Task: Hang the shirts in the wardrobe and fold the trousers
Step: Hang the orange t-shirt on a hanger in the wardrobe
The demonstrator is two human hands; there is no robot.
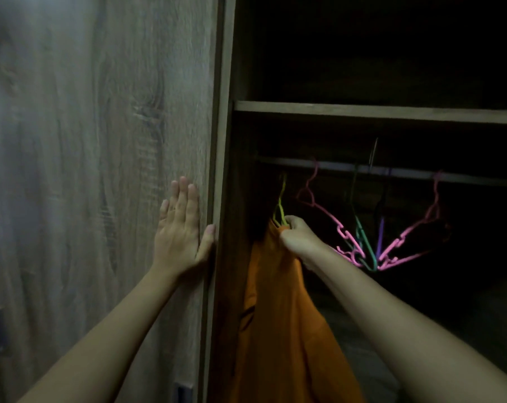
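Note:
An orange shirt hangs on a yellow-green hanger at the left end of the dark wardrobe rail. My right hand is shut on the hanger's neck at the shirt's collar, just below the rail. The hanger's hook reaches up near the rail; whether it rests on the rail is too dark to tell. My left hand lies flat and open against the wooden wardrobe door, thumb at the door's right edge.
Several empty hangers, pink, green and purple, dangle tilted from the rail to the right of the shirt. A wooden shelf runs above the rail. The wardrobe interior is dark, with dim folded fabric low on the right.

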